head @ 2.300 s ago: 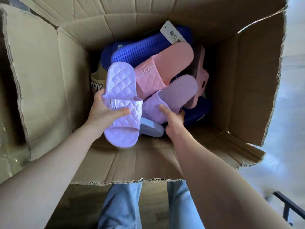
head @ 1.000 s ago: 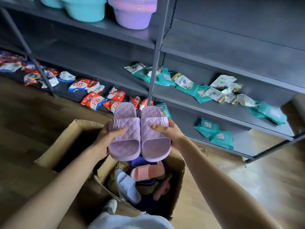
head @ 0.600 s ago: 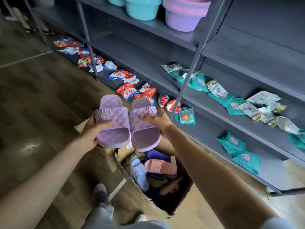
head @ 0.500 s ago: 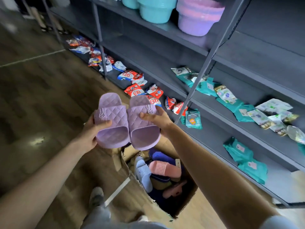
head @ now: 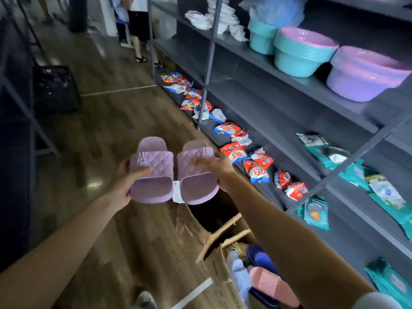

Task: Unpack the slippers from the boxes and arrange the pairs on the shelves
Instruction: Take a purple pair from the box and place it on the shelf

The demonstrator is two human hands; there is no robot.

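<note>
Clasped in the left hand (head: 124, 181), thumb laid across the quilted strap and fingers curled under the sole: the left slipper (head: 153, 175), lilac, with a small rabbit badge on the strap. Gripped in the right hand (head: 219, 168), thumb on the strap and fingers round the outer edge, the detail blurred by motion: the right slipper (head: 196, 175), its match.

Held side by side at arm's length, toes pointing away, inner edges close together, well above the floor and short of the shelves. Between the two heels, a white tag (head: 178, 192), hanging.

Below and to the right of the pair, an open cardboard box (head: 216, 262) on the wooden floor (head: 107, 130), flaps raised, with a pink slipper (head: 269, 284), a dark blue slipper (head: 259, 257) and a pale blue slipper (head: 239, 275) piled inside.

To the right, dark grey shelves (head: 267, 112) running down the aisle. On the lowest level, red-and-white packets (head: 234, 152) in a loose row; nearer the camera, teal packets (head: 316, 215) on more than one level. Higher up, stacked teal basins (head: 298, 56) beside a lilac basin (head: 361, 79), with white goods (head: 214, 16) farther along, too blurred to identify.

At the left, a black crate (head: 54, 88) on the floor. At the far end of the aisle, a person (head: 139, 25) standing, only partly in frame.
</note>
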